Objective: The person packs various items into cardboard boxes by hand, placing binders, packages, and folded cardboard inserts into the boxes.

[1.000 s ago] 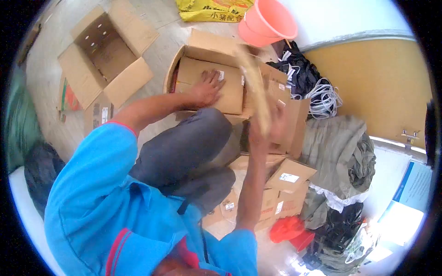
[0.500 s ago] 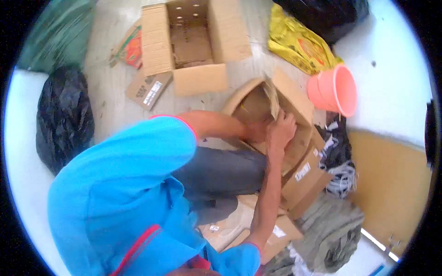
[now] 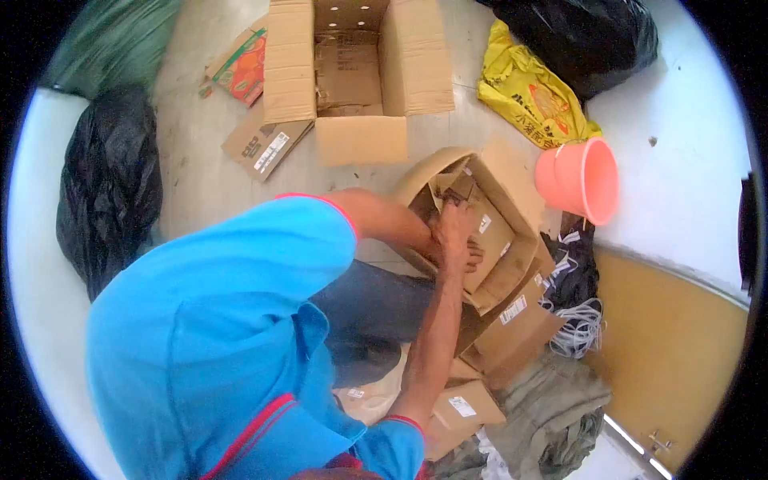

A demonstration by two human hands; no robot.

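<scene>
In front of me an open cardboard box (image 3: 432, 164) stands tilted, with folded cardboard (image 3: 490, 212) bearing small white labels inside it. My right hand (image 3: 456, 227) is closed at the upper edge of that folded cardboard, near a dark, torn-looking patch. My left hand (image 3: 474, 257) reaches into the box beneath my right wrist. Only some of its fingers show, laid against the cardboard; its palm is hidden. Both forearms cross over the box's near side.
A larger open carton (image 3: 362, 140) stands ahead. Flattened cardboard (image 3: 268, 152) lies beside it. To the right are a pink bucket (image 3: 600, 180), a yellow bag (image 3: 520, 88), a black bag (image 3: 600, 40), white cord (image 3: 580, 328) and grey-green cloth (image 3: 552, 408). Another black bag (image 3: 108, 192) sits left.
My right hand has moved left and slightly down, deeper over the box. The folded cardboard now lies more exposed inside, and my left fingers have come into view. The camera view has shifted slightly.
</scene>
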